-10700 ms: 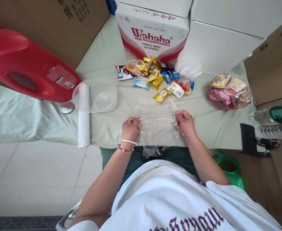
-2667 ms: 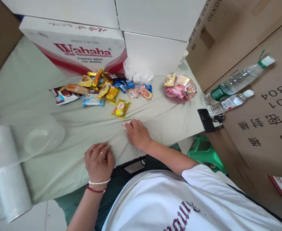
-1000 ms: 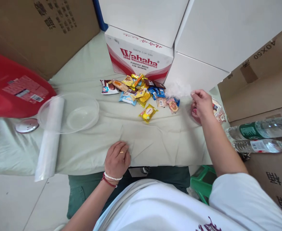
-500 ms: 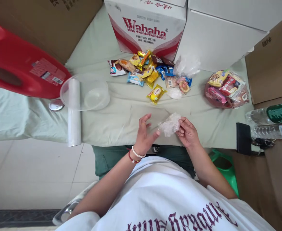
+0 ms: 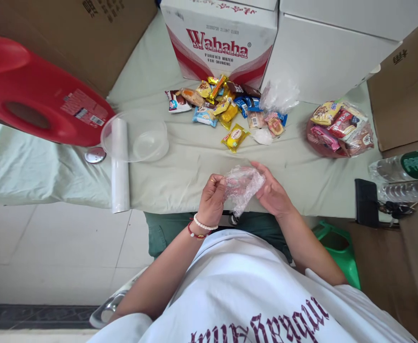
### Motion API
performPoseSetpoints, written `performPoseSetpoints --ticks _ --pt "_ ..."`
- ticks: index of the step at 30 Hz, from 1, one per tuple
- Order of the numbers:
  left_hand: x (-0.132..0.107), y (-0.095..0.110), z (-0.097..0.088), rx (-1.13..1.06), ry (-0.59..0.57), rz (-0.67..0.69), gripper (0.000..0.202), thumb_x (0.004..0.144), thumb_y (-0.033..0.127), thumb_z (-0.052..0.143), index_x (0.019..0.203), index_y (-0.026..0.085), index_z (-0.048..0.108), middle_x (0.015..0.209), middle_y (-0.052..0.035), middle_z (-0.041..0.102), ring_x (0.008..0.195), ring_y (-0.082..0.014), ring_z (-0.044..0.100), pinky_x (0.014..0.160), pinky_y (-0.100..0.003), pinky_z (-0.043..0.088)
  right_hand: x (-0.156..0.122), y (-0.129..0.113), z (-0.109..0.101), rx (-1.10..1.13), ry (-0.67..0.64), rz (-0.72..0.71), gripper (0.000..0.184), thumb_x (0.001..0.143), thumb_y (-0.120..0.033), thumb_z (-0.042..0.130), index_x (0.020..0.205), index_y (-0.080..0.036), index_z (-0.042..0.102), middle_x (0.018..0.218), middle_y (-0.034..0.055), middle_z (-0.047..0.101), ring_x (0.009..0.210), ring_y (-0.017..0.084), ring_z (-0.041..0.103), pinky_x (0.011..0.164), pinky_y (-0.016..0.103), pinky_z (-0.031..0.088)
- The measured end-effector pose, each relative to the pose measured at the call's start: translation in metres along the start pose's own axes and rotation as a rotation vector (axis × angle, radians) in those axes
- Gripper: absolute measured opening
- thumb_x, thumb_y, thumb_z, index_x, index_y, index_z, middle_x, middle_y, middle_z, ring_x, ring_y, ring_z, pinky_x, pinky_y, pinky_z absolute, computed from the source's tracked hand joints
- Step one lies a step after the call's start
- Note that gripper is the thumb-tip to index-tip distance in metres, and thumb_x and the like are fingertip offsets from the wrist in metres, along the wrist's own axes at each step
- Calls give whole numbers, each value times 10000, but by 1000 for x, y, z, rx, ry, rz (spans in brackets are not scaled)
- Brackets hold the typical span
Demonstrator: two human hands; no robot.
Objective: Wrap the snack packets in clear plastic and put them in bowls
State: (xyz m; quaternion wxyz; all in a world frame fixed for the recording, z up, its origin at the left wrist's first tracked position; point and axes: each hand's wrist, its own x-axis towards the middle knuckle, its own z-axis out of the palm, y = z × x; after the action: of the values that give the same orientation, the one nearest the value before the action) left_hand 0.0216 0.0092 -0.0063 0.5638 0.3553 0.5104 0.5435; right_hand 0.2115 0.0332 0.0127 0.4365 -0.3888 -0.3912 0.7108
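Note:
A crumpled clear plastic bag (image 5: 242, 186) hangs between both my hands above the near edge of the cloth-covered table (image 5: 180, 176). My left hand (image 5: 212, 202) pinches the bag's left side with closed fingers. My right hand (image 5: 271, 193) cups its right side. Beyond them lies a pile of wrapped snacks (image 5: 223, 107), with a yellow packet (image 5: 234, 137) closest to me. A filled clear bag of snacks (image 5: 341, 128) sits at the right.
A clear plastic bowl (image 5: 139, 140) and a roll of plastic bags (image 5: 119, 164) lie at the left, beside a big red jug (image 5: 37, 95). A Wahaha carton (image 5: 223, 40), white boxes and brown cartons ring the table. Water bottles (image 5: 405, 178) and a phone (image 5: 365, 202) rest at the right.
My right hand fetched a plastic bag from the heap by the snacks and brought it near. My left hand rose from the table and took the bag's other side.

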Motion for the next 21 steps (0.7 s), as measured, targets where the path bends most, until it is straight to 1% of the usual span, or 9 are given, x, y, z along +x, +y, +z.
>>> performPoseSetpoints --ticks 2,3,5,8,10,13,16,19,21 --pt "1 2 -2 -14 42 15 367 926 592 651 918 244 534 833 6 643 677 -116 571 613 -241 490 -1 3 3 36 -94 100 937 615 -572 942 1429 -360 528 1296 59 684 1079 241 684 940 404 551" --pt "2 2 -4 -31 71 23 363 925 582 658 923 243 527 848 5 649 668 -110 566 603 -235 486 -1 4 4 35 -115 142 873 632 -486 956 1401 -350 567 1206 37 713 1009 211 694 916 370 551" --pt "6 3 -8 -59 157 46 370 917 574 673 921 242 511 825 16 640 593 -93 517 540 -225 451 -2 7 3 -16 -105 198 606 675 -391 945 1217 -279 697 1040 11 730 884 158 680 838 295 541" --pt "13 3 -18 -82 259 66 380 892 554 708 895 241 491 715 54 565 505 -75 426 449 -210 351 -4 9 -5 -126 -29 204 388 707 -405 921 994 -209 748 828 -19 674 684 101 573 631 213 460" --pt "19 2 -26 -49 315 68 375 879 527 725 875 235 490 673 69 525 495 -70 417 440 -203 322 -7 10 -15 -171 39 203 390 705 -420 921 978 -210 738 705 -57 589 556 71 434 502 190 328" --pt "27 -3 -34 10 400 47 349 878 494 723 866 226 499 637 83 496 492 -68 419 448 -197 323 -12 9 -29 -183 125 200 366 721 -445 910 919 -209 713 638 -81 494 500 61 303 455 201 207" --pt "32 -9 -37 21 431 37 330 892 485 701 870 228 495 618 91 472 491 -72 412 452 -198 326 -18 7 -36 -202 144 107 313 762 -439 887 807 -207 683 708 -48 531 590 82 417 531 204 328" --pt "32 -15 -34 -3 399 43 332 902 498 687 877 235 486 628 91 457 500 -76 418 454 -200 327 -24 3 -34 -168 70 -20 324 767 -436 884 761 -206 656 1092 33 660 943 156 600 797 266 488" --pt "31 -17 -32 -29 372 47 344 904 517 680 881 238 480 638 89 453 504 -77 419 449 -200 323 -26 2 -28 -75 -9 22 366 729 -469 902 815 -219 650 1326 47 622 1032 190 622 846 314 517"
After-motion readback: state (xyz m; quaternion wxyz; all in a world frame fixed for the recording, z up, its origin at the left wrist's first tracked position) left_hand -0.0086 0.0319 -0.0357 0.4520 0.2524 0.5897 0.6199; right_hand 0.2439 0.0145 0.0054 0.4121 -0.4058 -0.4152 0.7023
